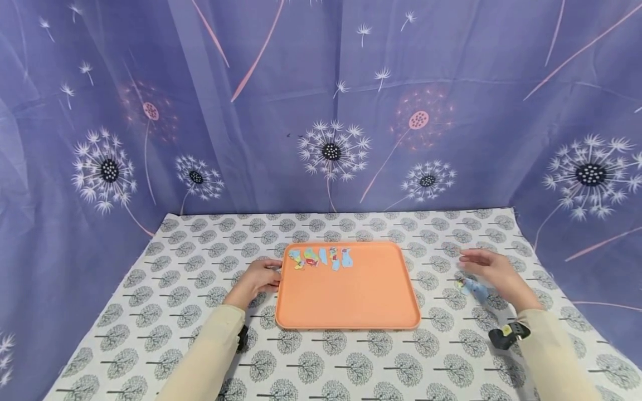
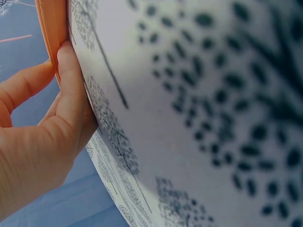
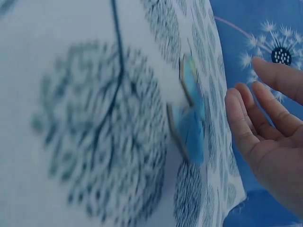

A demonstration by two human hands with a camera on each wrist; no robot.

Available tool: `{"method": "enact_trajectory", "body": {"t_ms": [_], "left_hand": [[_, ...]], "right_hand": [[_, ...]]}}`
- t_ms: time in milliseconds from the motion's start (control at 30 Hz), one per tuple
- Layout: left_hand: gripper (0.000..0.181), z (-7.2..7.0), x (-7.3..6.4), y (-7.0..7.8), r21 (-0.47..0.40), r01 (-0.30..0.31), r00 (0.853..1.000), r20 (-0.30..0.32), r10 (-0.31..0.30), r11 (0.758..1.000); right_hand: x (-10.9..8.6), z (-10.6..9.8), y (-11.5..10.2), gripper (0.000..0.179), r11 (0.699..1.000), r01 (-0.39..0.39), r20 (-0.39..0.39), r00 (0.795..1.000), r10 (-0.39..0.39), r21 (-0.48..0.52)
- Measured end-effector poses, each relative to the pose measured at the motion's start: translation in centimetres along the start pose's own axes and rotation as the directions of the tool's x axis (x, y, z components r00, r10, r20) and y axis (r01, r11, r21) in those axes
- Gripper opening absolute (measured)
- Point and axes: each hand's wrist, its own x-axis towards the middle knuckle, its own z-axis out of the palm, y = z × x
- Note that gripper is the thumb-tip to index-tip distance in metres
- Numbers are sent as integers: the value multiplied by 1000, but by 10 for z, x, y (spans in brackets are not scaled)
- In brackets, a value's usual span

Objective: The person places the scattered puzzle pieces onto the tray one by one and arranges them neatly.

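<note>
An orange tray (image 1: 348, 292) lies on the table, with several flat, irregular pieces (image 1: 311, 257) in blue, green and red lined up along its far left rim. My left hand (image 1: 261, 278) grips the tray's left edge; in the left wrist view, fingers (image 2: 71, 71) sit at both sides of the orange rim (image 2: 49, 28). Right of the tray, my right hand (image 1: 494, 273) hovers with relaxed fingers and nothing in them. Beneath and beside it are loose blue pieces (image 1: 473, 288) with a yellow patch. The right wrist view shows these pieces (image 3: 189, 127) overlapping, apart from the fingertips.
A white cloth with grey tree prints (image 1: 306, 365) covers the table. Behind and at both sides hangs a blue-purple curtain (image 1: 271, 167) with dandelion prints, meeting the table's far edge. A black wrist device (image 1: 509, 335) sits on the right wrist.
</note>
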Motion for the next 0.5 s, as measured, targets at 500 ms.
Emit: {"method": "enact_trajectory", "body": {"t_ms": [500], "left_hand": [[51, 0, -1, 0, 20, -1, 1000, -9, 1, 1000]], "right_hand": [[-11, -5, 21, 61, 996, -26, 73, 997, 20, 83]]}}
